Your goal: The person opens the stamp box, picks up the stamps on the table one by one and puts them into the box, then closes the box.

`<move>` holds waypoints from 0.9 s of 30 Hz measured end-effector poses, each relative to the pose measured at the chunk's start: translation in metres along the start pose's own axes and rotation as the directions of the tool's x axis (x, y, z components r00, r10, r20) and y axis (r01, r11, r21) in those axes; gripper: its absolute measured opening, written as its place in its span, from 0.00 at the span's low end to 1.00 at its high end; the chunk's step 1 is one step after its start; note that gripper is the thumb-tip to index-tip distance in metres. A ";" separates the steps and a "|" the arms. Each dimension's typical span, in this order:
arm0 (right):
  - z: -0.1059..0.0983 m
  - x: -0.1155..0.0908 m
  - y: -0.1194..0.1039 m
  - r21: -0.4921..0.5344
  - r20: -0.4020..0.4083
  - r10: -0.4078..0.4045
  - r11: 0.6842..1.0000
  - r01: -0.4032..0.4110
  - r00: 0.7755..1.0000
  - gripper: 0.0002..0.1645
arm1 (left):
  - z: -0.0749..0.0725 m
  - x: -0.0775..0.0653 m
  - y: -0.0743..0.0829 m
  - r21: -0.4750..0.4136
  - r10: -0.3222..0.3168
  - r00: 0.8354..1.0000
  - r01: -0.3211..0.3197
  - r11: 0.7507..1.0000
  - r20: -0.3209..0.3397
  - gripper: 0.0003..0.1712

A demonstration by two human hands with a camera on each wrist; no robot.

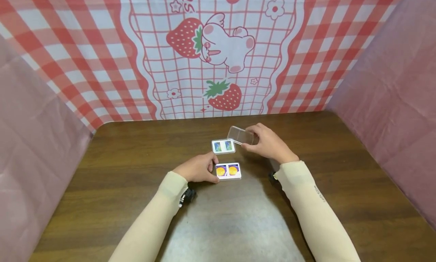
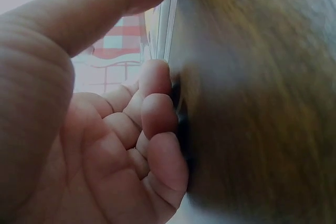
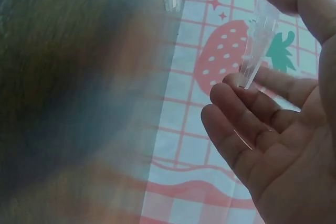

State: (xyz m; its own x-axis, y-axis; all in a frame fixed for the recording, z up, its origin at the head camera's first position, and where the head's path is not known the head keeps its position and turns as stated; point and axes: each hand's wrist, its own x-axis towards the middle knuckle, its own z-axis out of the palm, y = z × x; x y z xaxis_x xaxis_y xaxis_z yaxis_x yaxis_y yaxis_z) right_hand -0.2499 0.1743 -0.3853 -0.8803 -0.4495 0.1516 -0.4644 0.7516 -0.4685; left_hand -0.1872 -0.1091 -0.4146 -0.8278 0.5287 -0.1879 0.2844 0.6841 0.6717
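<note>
My left hand point(image 1: 199, 168) holds the left end of a flat clear case point(image 1: 228, 171) with two pictures of a round orange shape on purple, thumb at the near corner and a finger at the far one. In the left wrist view the edge of this case point(image 2: 166, 27) shows between thumb and fingertips, close to the tabletop. My right hand point(image 1: 269, 142) pinches a clear plastic cover point(image 1: 240, 135) by its right end, tilted and raised. In the right wrist view the cover point(image 3: 258, 43) sits between thumb and fingertips. A second flat case point(image 1: 223, 146), with two blue-green pictures, lies just behind the first, partly overlapped by the cover.
A brown wooden table point(image 1: 129, 148) lies under everything. A red-and-white strawberry-print cloth point(image 1: 218, 53) hangs along its back edge, with pink cloths point(image 1: 378, 65) at both sides. Dark wrist devices point(image 1: 188, 195) sit at the cream sleeves' cuffs.
</note>
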 end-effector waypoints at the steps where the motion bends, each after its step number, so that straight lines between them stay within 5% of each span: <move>1: -0.001 -0.001 -0.001 -0.002 -0.002 0.006 1.000 -0.006 1.000 0.36 | 0.000 0.000 0.000 0.000 0.000 1.000 0.000 1.000 0.000 0.29; 14: -0.004 -0.003 -0.003 -0.067 0.063 0.047 0.997 -0.042 0.997 0.37 | 0.000 0.001 -0.001 0.007 0.005 1.000 -0.005 1.000 -0.011 0.29; 27: -0.006 -0.004 -0.002 -0.002 0.130 0.050 0.999 -0.050 0.990 0.36 | 0.002 0.000 0.001 -0.022 -0.017 1.000 0.017 1.000 -0.008 0.30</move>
State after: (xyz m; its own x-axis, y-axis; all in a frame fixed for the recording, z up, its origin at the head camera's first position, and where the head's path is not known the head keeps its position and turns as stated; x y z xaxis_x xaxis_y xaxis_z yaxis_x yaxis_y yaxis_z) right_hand -0.2454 0.1773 -0.3798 -0.8825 -0.4701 0.0140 -0.4200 0.7743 -0.4734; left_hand -0.1859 -0.1077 -0.4156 -0.8365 0.5128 -0.1932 0.2598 0.6815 0.6841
